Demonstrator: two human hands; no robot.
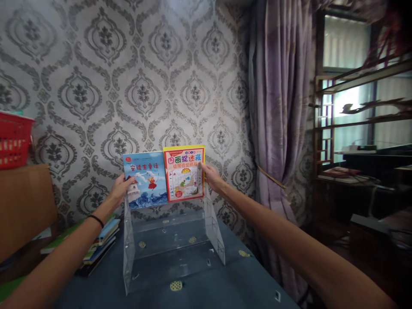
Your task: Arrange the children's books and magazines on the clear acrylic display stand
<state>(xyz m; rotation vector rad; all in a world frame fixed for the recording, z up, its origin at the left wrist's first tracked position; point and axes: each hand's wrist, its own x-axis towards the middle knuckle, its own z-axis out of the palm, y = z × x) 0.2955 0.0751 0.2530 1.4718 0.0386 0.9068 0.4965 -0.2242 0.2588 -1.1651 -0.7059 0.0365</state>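
Observation:
A clear acrylic tiered book rack (128,257) stands on the blue tablecloth. In its top, rear tier a blue picture book (149,180) and a red-and-yellow picture book (186,182) stand upright side by side, covers facing me. My left hand (124,189) grips the outer left edge of the blue book, thumb on its cover. With its thumb on the front, my right hand (209,175) holds the outer right edge of the red-and-yellow book. The fingers behind both books are hidden. Nothing stands on the rack's lower tiers.
A stack of books (101,240) lies on the table left of the rack, partly behind my left forearm. Further left are a cardboard box (25,210) and a red plastic basket (14,139). Patterned wallpaper rises behind; a purple curtain (280,107) and dark shelving (363,126) are at right.

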